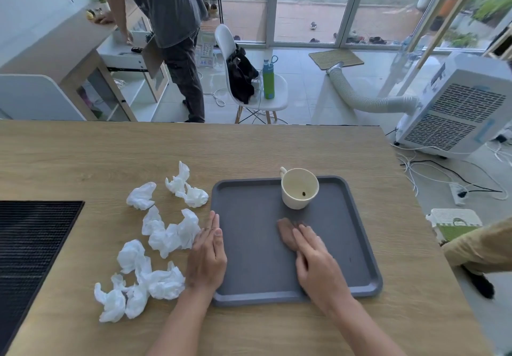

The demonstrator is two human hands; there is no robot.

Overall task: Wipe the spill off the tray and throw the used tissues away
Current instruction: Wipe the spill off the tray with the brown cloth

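**Hands at a grey tray on a wooden surface, head view**

A grey tray (360, 244) with a raised rim lies on the wooden surface (249, 147), right of centre. A cream cup (299, 189) stands upright in the tray's far part, handle turned to the far left, with a small dark speck at its bottom.

The right hand (315, 264) lies palm down on the tray floor, fingers straight and together, pointing to the far left. Its grip is released — nothing is curled round or pinched. Just beyond the fingertips a brownish patch (286, 235) shows on the tray; whether it is the spill or a soaked tissue cannot be told.

The left hand (206, 258) rests flat on the surface, touching the tray's left rim, fingers straight and pointing away from the person. Its grip is likewise released and holds nothing.

Left of the tray, crumpled white tissues (155, 244) lie scattered on the surface in several clumps — the nearest one (180, 233) is just beside the left hand's fingers. A black ribbed mat (30, 244) fills the surface's left edge.

Beyond the surface: a standing person (171, 23) at a counter, a white chair (249, 78) carrying dark cloth and a green bottle (268, 81), and a white air-cooling unit (457, 106) with a ribbed hose.
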